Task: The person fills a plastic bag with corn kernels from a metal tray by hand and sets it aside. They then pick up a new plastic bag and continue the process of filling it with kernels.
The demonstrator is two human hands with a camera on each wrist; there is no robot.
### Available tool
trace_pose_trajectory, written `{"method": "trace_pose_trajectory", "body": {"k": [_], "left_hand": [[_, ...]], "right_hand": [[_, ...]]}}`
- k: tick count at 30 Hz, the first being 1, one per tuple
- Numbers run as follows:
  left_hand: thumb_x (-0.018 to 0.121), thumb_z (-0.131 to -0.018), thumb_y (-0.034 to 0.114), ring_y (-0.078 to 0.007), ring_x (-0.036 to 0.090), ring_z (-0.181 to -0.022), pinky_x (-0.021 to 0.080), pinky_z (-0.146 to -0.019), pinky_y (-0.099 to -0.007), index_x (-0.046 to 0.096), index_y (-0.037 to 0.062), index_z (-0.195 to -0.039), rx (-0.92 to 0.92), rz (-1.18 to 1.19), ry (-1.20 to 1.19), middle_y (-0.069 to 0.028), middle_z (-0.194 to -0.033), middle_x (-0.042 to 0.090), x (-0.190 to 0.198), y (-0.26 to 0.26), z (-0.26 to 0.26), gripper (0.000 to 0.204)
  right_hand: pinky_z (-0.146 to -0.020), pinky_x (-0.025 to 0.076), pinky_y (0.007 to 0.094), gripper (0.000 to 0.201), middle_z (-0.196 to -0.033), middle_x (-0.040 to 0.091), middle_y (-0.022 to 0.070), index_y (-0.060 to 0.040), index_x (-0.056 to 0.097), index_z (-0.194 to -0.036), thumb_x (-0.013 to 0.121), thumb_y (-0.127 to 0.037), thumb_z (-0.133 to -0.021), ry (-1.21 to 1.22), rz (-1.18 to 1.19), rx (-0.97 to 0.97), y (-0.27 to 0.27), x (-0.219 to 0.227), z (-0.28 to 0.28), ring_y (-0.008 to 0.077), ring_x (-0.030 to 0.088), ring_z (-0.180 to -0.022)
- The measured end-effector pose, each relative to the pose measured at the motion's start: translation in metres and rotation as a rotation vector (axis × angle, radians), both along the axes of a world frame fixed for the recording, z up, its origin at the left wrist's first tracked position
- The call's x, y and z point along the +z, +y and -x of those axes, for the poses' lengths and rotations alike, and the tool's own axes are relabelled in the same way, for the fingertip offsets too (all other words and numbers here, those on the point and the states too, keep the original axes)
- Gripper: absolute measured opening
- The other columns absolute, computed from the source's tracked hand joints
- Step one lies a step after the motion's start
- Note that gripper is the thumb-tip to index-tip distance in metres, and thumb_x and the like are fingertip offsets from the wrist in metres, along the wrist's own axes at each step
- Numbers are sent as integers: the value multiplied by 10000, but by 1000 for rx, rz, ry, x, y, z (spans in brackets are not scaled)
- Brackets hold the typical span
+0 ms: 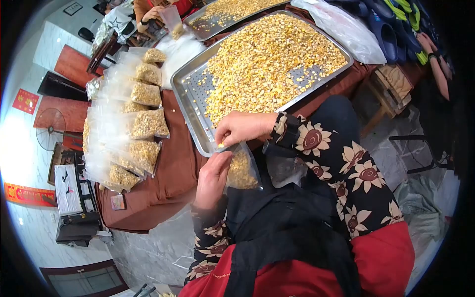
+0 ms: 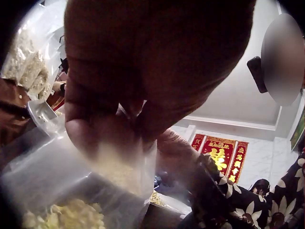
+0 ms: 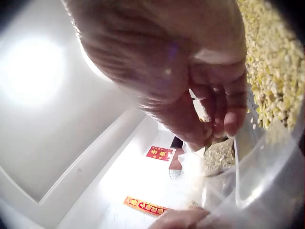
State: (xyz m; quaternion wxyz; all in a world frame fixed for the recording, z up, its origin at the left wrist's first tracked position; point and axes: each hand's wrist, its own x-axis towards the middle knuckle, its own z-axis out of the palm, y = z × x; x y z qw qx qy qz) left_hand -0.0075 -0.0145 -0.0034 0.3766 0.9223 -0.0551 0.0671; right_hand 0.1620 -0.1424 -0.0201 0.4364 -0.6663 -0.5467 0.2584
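Note:
My left hand (image 1: 213, 179) grips the upper edge of a clear plastic bag (image 1: 243, 171), which hangs at the tray's near corner. Yellow dried pieces like corn kernels (image 2: 66, 215) fill the bag's lower part. Right at the bag's mouth, my right hand (image 1: 246, 127) has thumb and fingers bent together, with a yellow piece (image 1: 220, 145) showing at the tips. The right wrist view shows its thumb meeting the fingertips (image 3: 231, 125) beside the bag's clear film (image 3: 257, 176). Beyond the hands lies a perforated metal tray (image 1: 191, 101) heaped with the same yellow pieces (image 1: 269, 59).
Several filled bags (image 1: 148, 123) lie in rows on the brown cloth (image 1: 166, 183) at left. A second metal tray (image 1: 205, 30) and loose clear bags (image 1: 180, 52) are farther back. White plastic (image 1: 341, 27) and blue sandals (image 1: 383, 39) lie at right. Another person's hand (image 1: 154, 14) is at the top.

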Motion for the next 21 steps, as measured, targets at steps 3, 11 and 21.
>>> {"method": "trace_pose_trajectory", "body": {"k": [3,11,21], "left_hand": [[570,-868,-10,-229,586,-761,475,-702,-290,596,8,-1036,8,7,-24,-127,-881,616,-3,1,1,171],[556,-851,-38,-304,604,-797,480,-700,-337,587,1,-1067,4,2,-1,-160,-894,596,1,3,1,222],[509,-870,-61,-49,468,-717,404,-649,-196,609,-8,-1004,142,256,24,24,-784,528,21,32,3,176]], "right_hand": [[-758,504,347,267,-920,688,157,-18,686,-995,613,-116,-758,-120,2,26,-1,3,8,272,663,-859],[-765,507,317,244,-897,703,125,-33,691,-992,586,-154,-808,44,-57,-36,-12,8,-2,216,671,-827],[-785,491,427,447,-929,649,189,-51,649,-1000,680,-414,-741,-490,314,-568,-72,-25,-70,330,627,-917]]}}
